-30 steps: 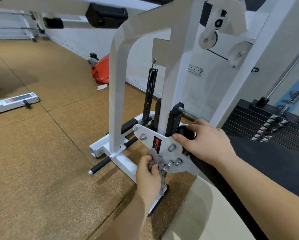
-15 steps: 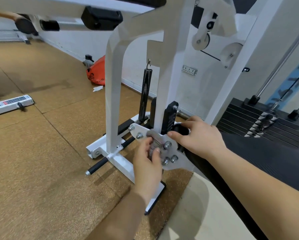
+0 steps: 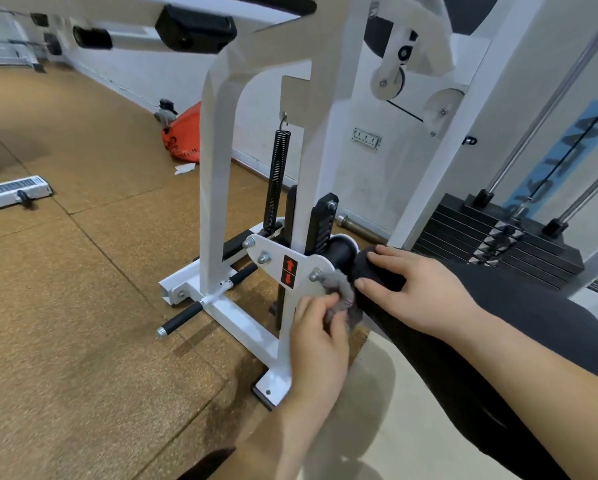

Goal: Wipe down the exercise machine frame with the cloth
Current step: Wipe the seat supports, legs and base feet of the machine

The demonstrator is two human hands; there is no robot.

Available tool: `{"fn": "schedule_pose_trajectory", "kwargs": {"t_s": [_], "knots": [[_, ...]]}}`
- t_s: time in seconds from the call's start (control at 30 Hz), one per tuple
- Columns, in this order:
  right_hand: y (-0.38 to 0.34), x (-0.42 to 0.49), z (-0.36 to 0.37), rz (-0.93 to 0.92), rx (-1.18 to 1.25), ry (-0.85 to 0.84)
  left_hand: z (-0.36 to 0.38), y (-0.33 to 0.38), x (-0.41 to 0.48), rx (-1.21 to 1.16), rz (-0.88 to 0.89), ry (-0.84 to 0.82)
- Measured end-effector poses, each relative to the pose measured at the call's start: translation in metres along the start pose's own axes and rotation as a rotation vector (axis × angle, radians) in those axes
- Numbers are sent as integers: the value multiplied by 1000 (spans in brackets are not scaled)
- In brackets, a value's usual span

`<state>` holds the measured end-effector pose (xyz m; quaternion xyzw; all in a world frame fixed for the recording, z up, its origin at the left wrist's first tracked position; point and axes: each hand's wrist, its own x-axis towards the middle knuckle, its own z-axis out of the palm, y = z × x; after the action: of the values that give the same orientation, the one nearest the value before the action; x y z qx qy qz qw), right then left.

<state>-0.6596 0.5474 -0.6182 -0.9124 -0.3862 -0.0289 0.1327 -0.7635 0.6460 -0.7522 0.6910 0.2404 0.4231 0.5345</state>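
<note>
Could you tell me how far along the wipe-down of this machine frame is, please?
Done: nothing tells wiped metal from unwiped. In hand: the left hand presses the cloth against the plate by a bolt; the right hand rests on the pad. Left, probably: the upright and base.
</note>
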Motion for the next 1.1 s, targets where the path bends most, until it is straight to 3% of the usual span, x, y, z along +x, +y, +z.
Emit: {"fn": "schedule_pose_trajectory", "kwargs": {"t_s": [0.13, 0.23, 0.33, 0.43, 0.53, 0.6, 0.77, 0.87, 1.0, 1.1], "knots": [[3, -2, 8, -13, 46, 79, 30, -23, -22, 73, 2, 25], [3, -3, 6, -1, 58, 65, 26, -51, -48, 40, -228, -68], [4, -2, 7, 8, 61, 72, 14, -48, -56, -83, -362, -21], [4, 2, 9, 17, 49, 102, 6, -16, -43, -158, -207, 27], [3, 6, 13, 43, 31, 149, 8, -4, -21, 55, 217, 55], [1, 5, 16, 21, -7, 180, 15, -15, -7, 225, 392, 4], [5, 2, 18, 3, -2, 178, 16, -32, -4, 489, 437, -7], [4, 2, 18, 11, 11, 177, 10, -36, -3, 495, 485, -21], [3, 1, 17, 18, 27, 188, 1, -36, -24, 479, 549, -161], [4, 2, 18, 19, 24, 192, 3, -34, -19, 377, 506, -72]]}}
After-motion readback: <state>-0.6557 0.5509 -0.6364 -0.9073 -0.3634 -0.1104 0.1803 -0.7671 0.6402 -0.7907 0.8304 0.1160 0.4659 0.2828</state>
